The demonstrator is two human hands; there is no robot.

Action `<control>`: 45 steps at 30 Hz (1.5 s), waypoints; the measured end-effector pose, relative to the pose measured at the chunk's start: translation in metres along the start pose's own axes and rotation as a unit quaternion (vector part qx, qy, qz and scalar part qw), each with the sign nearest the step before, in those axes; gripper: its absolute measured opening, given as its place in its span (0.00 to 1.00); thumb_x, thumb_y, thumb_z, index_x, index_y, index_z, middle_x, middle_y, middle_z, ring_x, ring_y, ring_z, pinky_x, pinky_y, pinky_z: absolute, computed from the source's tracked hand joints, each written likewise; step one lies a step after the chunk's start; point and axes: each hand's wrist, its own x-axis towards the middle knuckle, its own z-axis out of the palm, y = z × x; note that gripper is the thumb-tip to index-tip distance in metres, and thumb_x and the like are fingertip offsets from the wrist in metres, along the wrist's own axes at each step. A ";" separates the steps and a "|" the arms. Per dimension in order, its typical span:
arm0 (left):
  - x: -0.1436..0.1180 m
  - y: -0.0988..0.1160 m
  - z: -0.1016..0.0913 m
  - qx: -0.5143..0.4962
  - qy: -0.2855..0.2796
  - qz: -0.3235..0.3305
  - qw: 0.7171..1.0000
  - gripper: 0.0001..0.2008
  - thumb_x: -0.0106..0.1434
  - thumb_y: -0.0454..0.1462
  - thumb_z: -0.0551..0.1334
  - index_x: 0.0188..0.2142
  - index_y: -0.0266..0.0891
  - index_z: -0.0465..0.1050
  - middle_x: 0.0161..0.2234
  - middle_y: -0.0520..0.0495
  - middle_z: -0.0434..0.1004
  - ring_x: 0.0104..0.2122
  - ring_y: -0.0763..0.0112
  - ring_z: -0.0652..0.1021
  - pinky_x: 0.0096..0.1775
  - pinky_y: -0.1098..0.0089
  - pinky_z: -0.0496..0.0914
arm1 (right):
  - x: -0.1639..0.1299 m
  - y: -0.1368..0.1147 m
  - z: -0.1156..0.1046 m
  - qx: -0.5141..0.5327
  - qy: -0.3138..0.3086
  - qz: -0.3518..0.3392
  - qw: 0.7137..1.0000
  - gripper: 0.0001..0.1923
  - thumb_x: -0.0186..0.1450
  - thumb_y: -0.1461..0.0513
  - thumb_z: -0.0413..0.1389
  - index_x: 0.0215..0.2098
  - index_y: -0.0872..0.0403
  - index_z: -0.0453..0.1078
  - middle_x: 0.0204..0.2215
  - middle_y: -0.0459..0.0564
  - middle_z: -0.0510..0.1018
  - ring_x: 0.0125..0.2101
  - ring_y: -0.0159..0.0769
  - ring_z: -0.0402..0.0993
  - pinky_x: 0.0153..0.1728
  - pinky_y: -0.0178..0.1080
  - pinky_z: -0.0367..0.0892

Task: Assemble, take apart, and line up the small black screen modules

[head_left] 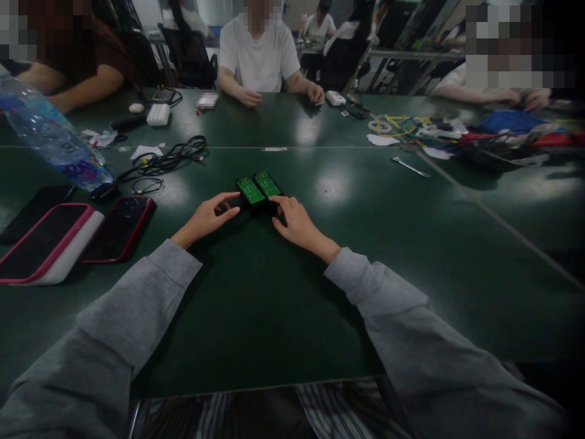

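Note:
Two green circuit boards sit side by side in black holders on the dark green table (256,292): a left board (251,191) and a right board (267,184). My left hand (212,213) is at the left board's side, index fingertip at its edge, thumb and index apart. On the other side, my right hand (292,218) has its fingertips at the near right corner of the right board, with the thumb held away. Neither hand is wrapped round anything. The undersides of the holders are hidden.
To the left lie several phones, one a red-edged phone (121,228), beside a tilted plastic bottle (55,134) and black cables (173,157). A wrench (410,167) and a heap of wires (425,128) are at right. People sit across the table.

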 end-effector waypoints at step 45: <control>0.021 0.008 0.036 -0.059 0.104 0.066 0.991 0.22 0.66 0.44 0.65 0.59 0.47 0.72 0.59 0.41 0.73 0.55 0.58 0.77 0.55 0.51 0.73 | 0.004 0.016 0.018 0.115 0.137 0.104 0.978 0.25 0.67 0.62 0.50 0.61 0.57 0.65 0.50 0.60 0.74 0.50 0.49 0.70 0.55 0.55 0.67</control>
